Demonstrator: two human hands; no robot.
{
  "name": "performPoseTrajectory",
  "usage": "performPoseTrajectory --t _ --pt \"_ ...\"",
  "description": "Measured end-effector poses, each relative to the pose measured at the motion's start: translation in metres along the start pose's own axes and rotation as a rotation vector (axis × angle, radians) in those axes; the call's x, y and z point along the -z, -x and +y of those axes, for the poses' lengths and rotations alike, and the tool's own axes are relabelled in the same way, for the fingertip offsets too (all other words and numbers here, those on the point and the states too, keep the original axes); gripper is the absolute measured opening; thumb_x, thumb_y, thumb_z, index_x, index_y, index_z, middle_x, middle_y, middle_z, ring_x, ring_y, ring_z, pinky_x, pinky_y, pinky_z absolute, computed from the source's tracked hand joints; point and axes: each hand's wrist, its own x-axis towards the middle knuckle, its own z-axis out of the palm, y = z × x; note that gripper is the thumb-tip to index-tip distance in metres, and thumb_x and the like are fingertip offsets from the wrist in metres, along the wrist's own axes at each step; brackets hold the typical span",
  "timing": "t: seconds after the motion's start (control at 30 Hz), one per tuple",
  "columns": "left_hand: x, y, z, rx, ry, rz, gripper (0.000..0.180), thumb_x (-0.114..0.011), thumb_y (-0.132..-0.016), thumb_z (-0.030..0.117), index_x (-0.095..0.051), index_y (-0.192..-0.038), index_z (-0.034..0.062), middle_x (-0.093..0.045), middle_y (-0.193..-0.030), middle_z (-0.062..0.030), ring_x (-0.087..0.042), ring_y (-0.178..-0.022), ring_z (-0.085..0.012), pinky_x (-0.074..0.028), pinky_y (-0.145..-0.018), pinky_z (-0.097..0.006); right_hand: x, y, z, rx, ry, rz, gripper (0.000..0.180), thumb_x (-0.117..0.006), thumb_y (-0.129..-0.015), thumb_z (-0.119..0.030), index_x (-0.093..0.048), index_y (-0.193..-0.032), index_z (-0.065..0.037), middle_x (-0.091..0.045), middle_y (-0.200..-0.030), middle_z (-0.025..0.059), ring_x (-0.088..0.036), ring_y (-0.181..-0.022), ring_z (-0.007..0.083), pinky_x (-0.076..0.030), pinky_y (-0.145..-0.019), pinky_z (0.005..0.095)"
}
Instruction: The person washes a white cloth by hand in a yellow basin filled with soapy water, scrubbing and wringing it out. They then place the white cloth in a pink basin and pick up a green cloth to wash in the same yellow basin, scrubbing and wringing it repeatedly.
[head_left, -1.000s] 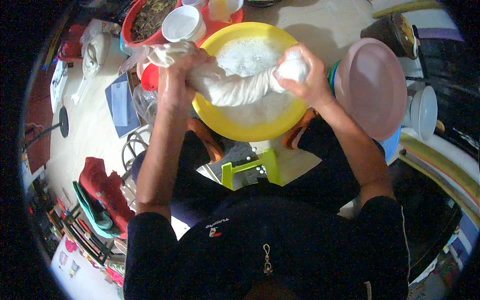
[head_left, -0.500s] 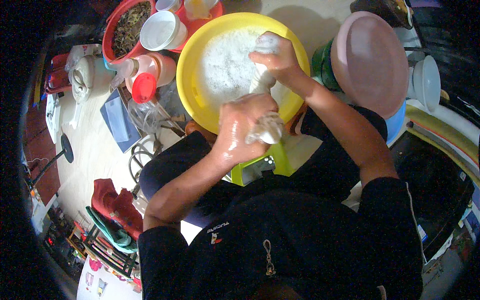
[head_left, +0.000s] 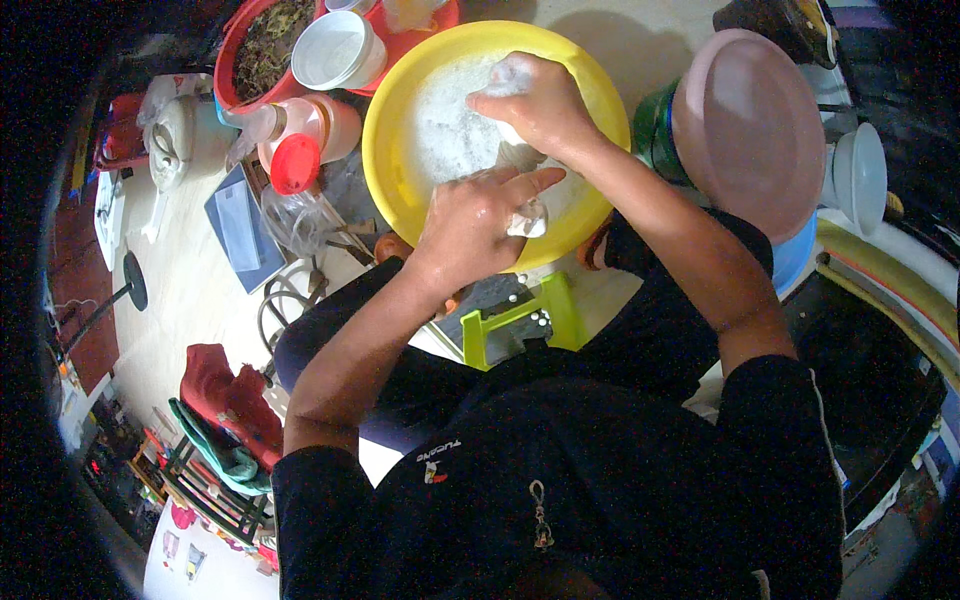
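Note:
A wet white cloth (head_left: 531, 219) stretches between my two hands above a yellow basin (head_left: 378, 170). White suds (head_left: 440, 125) cover the water in the basin. My left hand (head_left: 465, 225) is closed around the cloth's near end, with one finger sticking out to the right and a bunch showing below it. Farther off, over the basin's middle, my right hand (head_left: 540, 105) grips the other end, with foam on its fingers. Part of the cloth between them is hidden by the hands.
A lime-green plastic stool (head_left: 565, 315) stands just below the basin. To the right are a pink basin (head_left: 745, 135) and a pale bowl (head_left: 860, 175). On the left stand a white tub (head_left: 335, 50), a red lid (head_left: 295, 164) and a blue folder (head_left: 240, 235).
My left hand has shifted slightly left, and one of its fingers has straightened. Less cloth hangs out below it. My right hand has moved a little up and left, still holding the cloth.

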Motion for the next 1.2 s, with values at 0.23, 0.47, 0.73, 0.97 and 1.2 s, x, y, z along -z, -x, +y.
performPoseTrajectory --t 0.23,0.47,0.73,0.97,1.2 --pt "0.01 -0.002 -0.004 0.067 0.006 -0.123 0.071 -0.057 -0.058 0.0 -0.046 -0.123 0.0261 -0.052 -0.09 -0.012 -0.058 -0.071 -0.0337 -0.049 -0.065 -0.041 0.013 0.007 -0.021 -0.266 -0.275 -0.212 0.045 -0.071 -0.068 -0.038 -0.059 -0.085 0.002 -0.058 -0.075 0.0069 -0.055 -0.065 0.0148 -0.044 -0.059 0.0269" --pt "0.015 -0.009 -0.019 0.067 0.443 -0.073 0.059 -0.056 -0.064 0.0 -0.048 -0.12 0.0142 -0.056 -0.09 -0.0078 -0.056 -0.081 -0.0247 -0.045 -0.075 -0.035 0.029 0.007 -0.042 -0.55 -0.708 -0.379 0.06 -0.053 -0.08 -0.053 -0.054 -0.102 0.002 -0.055 -0.089 0.0083 -0.053 -0.079 0.0131 -0.044 -0.071 0.0261" --pt "0.071 -0.016 0.012 0.318 1.36 0.164 0.061 -0.057 -0.059 0.004 -0.045 -0.119 0.0018 -0.054 -0.075 -0.0114 -0.053 -0.054 -0.0166 -0.042 -0.053 -0.026 0.041 0.002 -0.061 -0.305 -1.451 -0.609 0.042 -0.032 -0.092 -0.024 -0.041 -0.123 0.002 -0.048 -0.121 0.0142 -0.046 -0.112 0.0244 -0.032 -0.1 0.0367" --pt "0.048 -0.034 0.019 0.269 1.823 0.357 0.064 -0.055 -0.061 0.005 -0.041 -0.123 0.0055 -0.055 -0.08 -0.0135 -0.053 -0.065 -0.0186 -0.045 -0.061 -0.027 0.009 0.006 -0.044 -0.235 -1.782 -0.801 0.093 -0.032 -0.069 -0.078 -0.042 -0.121 -0.001 -0.032 -0.134 0.0171 -0.032 -0.124 0.028 -0.028 -0.101 0.0438" --pt "0.03 -0.019 -0.017 0.466 2.247 0.118 0.046 -0.052 -0.069 0.002 -0.047 -0.115 0.0043 -0.058 -0.098 -0.0167 -0.059 -0.08 -0.0252 -0.049 -0.074 -0.035 0.013 -0.013 -0.043 0.034 -1.634 -0.765 0.088 -0.044 -0.066 -0.075 -0.049 -0.113 0.0 -0.042 -0.127 0.0213 -0.037 -0.12 0.0319 -0.022 -0.104 0.0443"
